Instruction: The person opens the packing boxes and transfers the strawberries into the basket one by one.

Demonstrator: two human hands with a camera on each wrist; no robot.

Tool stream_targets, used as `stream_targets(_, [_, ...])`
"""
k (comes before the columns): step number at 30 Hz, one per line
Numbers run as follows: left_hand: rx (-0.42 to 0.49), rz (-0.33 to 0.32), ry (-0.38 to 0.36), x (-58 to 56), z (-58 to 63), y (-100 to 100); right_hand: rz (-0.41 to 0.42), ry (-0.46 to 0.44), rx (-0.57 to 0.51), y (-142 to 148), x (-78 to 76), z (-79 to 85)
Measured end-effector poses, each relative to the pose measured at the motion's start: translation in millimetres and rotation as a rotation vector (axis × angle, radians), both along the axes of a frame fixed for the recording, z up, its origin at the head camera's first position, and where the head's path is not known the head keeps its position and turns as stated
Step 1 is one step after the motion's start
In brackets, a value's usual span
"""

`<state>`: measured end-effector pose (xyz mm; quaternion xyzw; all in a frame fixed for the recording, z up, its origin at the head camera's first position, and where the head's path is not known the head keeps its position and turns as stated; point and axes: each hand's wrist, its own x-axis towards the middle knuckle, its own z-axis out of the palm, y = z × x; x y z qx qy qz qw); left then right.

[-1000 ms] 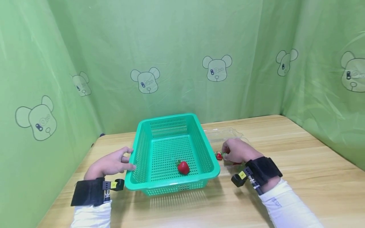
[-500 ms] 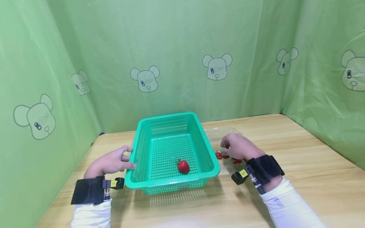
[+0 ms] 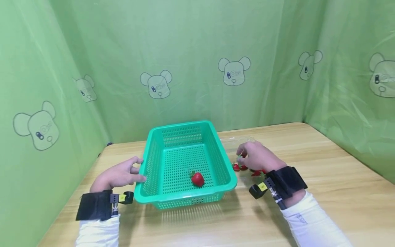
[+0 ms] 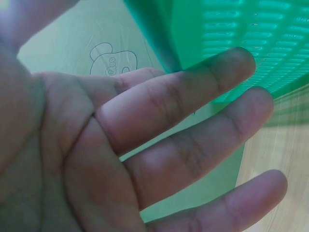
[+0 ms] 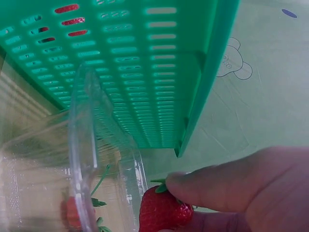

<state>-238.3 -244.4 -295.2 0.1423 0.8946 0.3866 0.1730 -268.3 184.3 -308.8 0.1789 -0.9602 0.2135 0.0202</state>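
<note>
My left hand touches the left rim of a green slotted plastic basket, its thumb over the rim. In the left wrist view, the fingers lie straight beside the basket's outer wall. My right hand is to the right of the basket, over a clear plastic box. Between thumb and fingers it pinches a red strawberry with green leaves, seen best in the right wrist view. One strawberry lies on the basket floor. Several more strawberries are below the right hand, partly hidden by it.
The basket and box stand on a wooden table. A green curtain with bear outlines surrounds its back and sides. The clear box wall rises close beside the basket in the right wrist view.
My right hand has risen slightly and moved back a little, uncovering more strawberries beneath it. The left hand keeps its place at the basket rim.
</note>
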Motion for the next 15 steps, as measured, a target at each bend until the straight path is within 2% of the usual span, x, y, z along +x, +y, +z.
stream_targets(15, [-0.015, 0.012, 0.001, 1.9, 0.0, -0.1, 0.012, 0.064, 0.002, -5.9, 4.1, 4.3])
